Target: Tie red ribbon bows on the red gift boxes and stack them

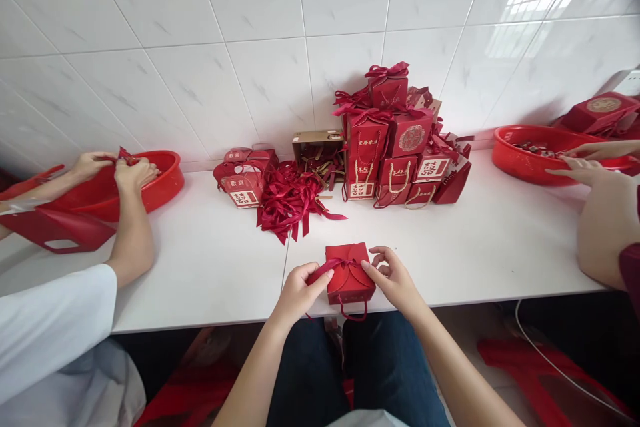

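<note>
A small red gift box (347,291) stands at the table's front edge before me, its top flaps folded over one another. A dark red ribbon (341,261) is knotted across the top, and a cord handle (354,317) hangs down the front. At the box's left side my left hand (303,290) pinches one end of the ribbon between thumb and fingers. My right hand (394,280) is at the right side, its thumb over the top edge where the ribbon's other end runs; its fingertips are bent, and the ribbon is partly hidden there.
Beyond the box lies a heap of loose red ribbons (290,203). Finished-looking boxes (387,147) are stacked against the tiled wall, near an open carton (317,140). Co-workers' hands (133,170) work over red basins (167,180) at left and right.
</note>
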The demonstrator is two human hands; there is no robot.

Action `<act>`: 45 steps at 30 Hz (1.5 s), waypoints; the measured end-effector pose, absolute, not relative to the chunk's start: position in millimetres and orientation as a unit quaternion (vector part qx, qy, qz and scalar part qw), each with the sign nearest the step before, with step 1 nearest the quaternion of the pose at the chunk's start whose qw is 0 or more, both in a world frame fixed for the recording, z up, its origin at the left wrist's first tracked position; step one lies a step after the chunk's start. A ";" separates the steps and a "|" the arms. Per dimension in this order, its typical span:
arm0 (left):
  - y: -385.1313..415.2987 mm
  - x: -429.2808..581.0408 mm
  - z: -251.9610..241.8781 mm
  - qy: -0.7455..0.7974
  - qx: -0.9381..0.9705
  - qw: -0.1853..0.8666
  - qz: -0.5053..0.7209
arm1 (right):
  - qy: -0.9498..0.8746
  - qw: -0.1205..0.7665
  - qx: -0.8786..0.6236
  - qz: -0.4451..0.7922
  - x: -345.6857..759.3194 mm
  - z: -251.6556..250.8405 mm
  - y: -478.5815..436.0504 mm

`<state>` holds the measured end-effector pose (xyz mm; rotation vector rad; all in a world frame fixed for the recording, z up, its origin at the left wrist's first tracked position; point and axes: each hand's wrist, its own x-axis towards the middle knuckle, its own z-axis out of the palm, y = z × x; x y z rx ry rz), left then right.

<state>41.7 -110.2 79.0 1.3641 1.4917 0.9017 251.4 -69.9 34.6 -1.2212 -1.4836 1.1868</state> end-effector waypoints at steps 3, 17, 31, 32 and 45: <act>-109.6 40.5 80.3 0.622 0.562 0.396 0.374 | -0.600 0.434 -0.463 0.487 254.3 37.0 -65.6; -92.8 6.0 88.9 0.551 0.526 0.622 0.183 | -0.826 0.351 -0.362 0.251 291.8 65.9 -72.2; -97.6 47.8 111.1 0.492 0.598 0.545 0.321 | -0.717 0.574 -0.361 0.160 240.8 66.8 -75.1; -99.1 53.1 110.3 0.497 0.623 0.500 0.339 | -0.710 0.582 -0.357 0.170 237.0 67.1 -75.7; -111.3 64.1 88.4 0.547 0.785 0.120 0.265 | -0.701 0.392 -0.424 0.418 228.7 78.3 -65.1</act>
